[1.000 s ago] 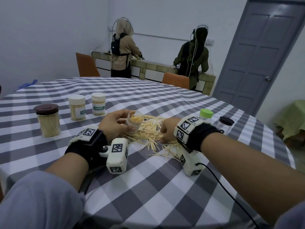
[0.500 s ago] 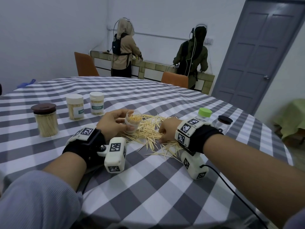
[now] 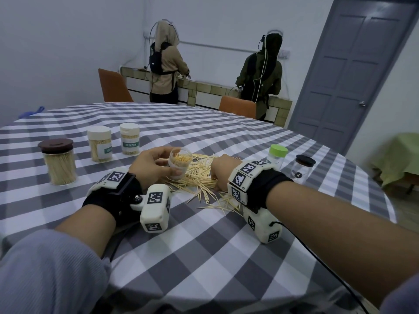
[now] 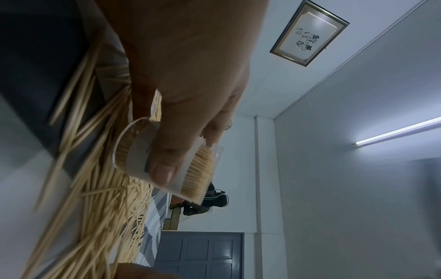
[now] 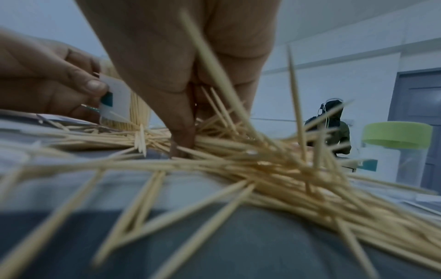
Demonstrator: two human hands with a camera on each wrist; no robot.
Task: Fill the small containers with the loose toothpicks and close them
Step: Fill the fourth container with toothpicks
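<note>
Right now my left hand [image 3: 154,165] grips the small open container [image 3: 179,163], tilted and already well filled, just above the loose toothpicks [image 3: 199,177] on the tabletop [image 3: 204,245]. My right hand [image 3: 221,172] pinches a tangled bunch from the pile. Sticks lie crosswise, so I judge some may snag the rim and scatter, or tilting may spill the contents.

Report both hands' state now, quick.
Left hand: grips the small clear plastic toothpick container, lid off.
Right hand: fingers pinching loose wooden toothpicks from the pile.
</note>
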